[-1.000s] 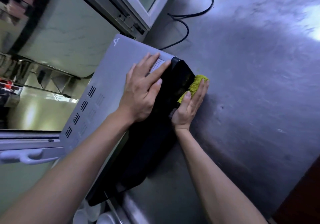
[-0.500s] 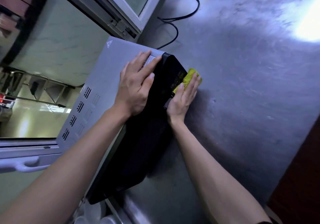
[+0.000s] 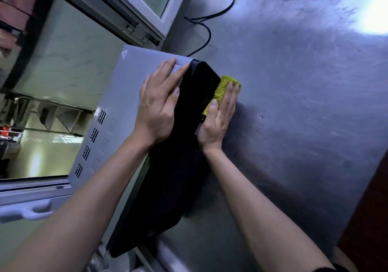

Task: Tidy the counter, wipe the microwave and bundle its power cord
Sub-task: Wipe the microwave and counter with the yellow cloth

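Moved: right hand (image 3: 218, 116) and cloth (image 3: 223, 87) shifted toward 1 o'clock along microwave (image 3: 126, 95) door.
Left hand (image 3: 159, 103): spread flat on top.
Right hand: fingers straight, pressing cloth.

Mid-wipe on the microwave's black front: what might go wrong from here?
1. The right hand presses the yellow-green cloth sideways on the black glossy door of the grey microwave; only the flat left hand on top braces it, so it may slide on the smooth steel counter.
2. The black power cord lies loose behind; a shifting microwave could tug it.
3. The cloth sits at the door's edge and may slip off.
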`<state>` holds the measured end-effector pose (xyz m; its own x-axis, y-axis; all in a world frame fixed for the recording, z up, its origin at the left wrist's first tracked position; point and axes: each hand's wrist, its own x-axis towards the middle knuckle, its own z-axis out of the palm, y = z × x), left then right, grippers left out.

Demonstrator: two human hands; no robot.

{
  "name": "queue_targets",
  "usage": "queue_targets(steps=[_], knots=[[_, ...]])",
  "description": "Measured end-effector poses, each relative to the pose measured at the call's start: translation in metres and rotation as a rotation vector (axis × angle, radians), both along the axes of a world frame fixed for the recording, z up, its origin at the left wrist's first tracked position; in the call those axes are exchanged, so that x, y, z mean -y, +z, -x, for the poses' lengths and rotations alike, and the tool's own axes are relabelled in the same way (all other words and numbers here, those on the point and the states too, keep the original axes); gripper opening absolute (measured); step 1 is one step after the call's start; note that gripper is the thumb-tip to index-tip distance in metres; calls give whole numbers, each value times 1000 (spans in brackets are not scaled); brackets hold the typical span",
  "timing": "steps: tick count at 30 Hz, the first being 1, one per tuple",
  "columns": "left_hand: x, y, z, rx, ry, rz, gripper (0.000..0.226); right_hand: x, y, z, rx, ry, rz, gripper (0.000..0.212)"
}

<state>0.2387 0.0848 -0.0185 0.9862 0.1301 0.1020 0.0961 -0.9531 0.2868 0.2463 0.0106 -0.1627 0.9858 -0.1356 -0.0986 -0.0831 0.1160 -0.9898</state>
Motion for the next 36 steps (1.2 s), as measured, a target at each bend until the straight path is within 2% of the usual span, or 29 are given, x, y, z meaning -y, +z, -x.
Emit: queue_targets(steps=[2,5,12,17,21,23,25,27,30,36], knots=[[-1,-1,0,16,-6,-3,50,3,-23,1,-78,24,34,58],[-3,-1,1,36,-6,18,48,1,-37,2,-96,23,47,56],[-3,-2,1,93,8,74,45,-9,-19,23,-196,-24,22,60],[-2,-2,2,103,37,148,41,-15,52,50,0,-10,-36,55],[-2,4,12,115,104,371,32,-15,72,61,46,-24,-93,55],[-6,6,24,54,62,331,35,-16,74,67,82,-33,-106,55],[-12,5,38,-5,-39,174,43,-16,73,71,100,-43,-111,55],[-13,2,45,-14,-104,77,47,-16,69,73,119,-44,-99,55],[-11,0,43,28,-92,69,49,-16,47,71,155,-30,-51,56],[-13,-2,44,73,-86,109,47,-16,-33,60,-137,-56,-9,56]])
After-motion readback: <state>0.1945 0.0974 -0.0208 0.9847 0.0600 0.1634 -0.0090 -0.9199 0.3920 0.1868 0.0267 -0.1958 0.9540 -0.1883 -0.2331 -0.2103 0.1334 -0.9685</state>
